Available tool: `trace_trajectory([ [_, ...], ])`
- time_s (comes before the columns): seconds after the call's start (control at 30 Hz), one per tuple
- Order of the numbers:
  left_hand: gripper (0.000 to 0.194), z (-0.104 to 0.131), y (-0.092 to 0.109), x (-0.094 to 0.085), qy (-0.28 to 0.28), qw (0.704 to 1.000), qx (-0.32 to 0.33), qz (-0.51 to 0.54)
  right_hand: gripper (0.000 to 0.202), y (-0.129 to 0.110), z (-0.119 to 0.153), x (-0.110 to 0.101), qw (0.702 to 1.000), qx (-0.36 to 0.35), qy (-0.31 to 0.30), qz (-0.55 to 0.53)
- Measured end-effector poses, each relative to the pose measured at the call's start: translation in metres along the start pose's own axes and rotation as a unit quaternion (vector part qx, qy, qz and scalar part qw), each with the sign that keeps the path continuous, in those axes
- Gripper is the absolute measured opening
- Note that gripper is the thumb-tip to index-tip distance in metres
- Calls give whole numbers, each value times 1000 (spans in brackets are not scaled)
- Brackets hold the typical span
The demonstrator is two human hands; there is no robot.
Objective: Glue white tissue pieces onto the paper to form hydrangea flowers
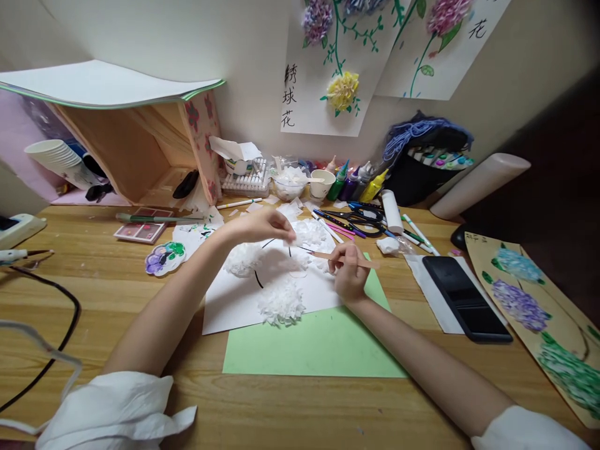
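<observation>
My right hand (347, 270) grips a flat wooden craft stick (373, 264), whose tip points left over the white paper sheet (234, 305). Above the sheet, my left hand (272, 226) is bent down with its fingertips pinched together; what they hold, if anything, is too small to name. Fluffy white paper flowers sit on the sheet: one at the front (282, 302), one at the left (244, 259) and one behind my hands (313, 234). Short dark stem lines run between them. A green sheet (314, 347) lies partly under the white one.
Behind stand a bowl of white paper bits (290, 182), a paper cup (322, 185) and paint bottles (350, 184). Scissors (363, 219) and pens lie back right. A phone (464, 299) rests at right, a paint palette (165, 258) at left. Cables (70, 325) cross the left edge.
</observation>
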State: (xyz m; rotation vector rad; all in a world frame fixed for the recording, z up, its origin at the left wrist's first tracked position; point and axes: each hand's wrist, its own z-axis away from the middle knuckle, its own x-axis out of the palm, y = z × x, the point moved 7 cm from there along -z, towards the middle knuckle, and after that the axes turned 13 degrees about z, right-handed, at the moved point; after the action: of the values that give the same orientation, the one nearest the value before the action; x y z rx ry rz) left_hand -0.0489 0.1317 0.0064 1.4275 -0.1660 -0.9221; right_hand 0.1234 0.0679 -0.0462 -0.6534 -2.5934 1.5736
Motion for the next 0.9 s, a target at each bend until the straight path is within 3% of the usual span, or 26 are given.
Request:
trace_trajectory([
  [0.1,20,1,6,35,-92,996,-9,-18,43,-2,0,-5,1000,-4,26,2],
  [0.2,17,-5,2,51,-83,994,-8,-73,42,-4,1,-7,999,-11,31,-20],
  [0.43,13,-14,0,51,24,985,50,-161,43,-4,-3,-17,999,-21,29,-17],
  [0.67,15,-9,22,72,-28,994,101,-33,39,-13,-13,-32,996,-16,67,-54],
  [0.77,13,-14,16,68,29,993,111,-34,39,-19,-12,-37,995,-37,75,-61],
  [0.9,12,-20,8,56,101,982,146,-68,41,-23,-5,-32,994,-89,34,-51],
])
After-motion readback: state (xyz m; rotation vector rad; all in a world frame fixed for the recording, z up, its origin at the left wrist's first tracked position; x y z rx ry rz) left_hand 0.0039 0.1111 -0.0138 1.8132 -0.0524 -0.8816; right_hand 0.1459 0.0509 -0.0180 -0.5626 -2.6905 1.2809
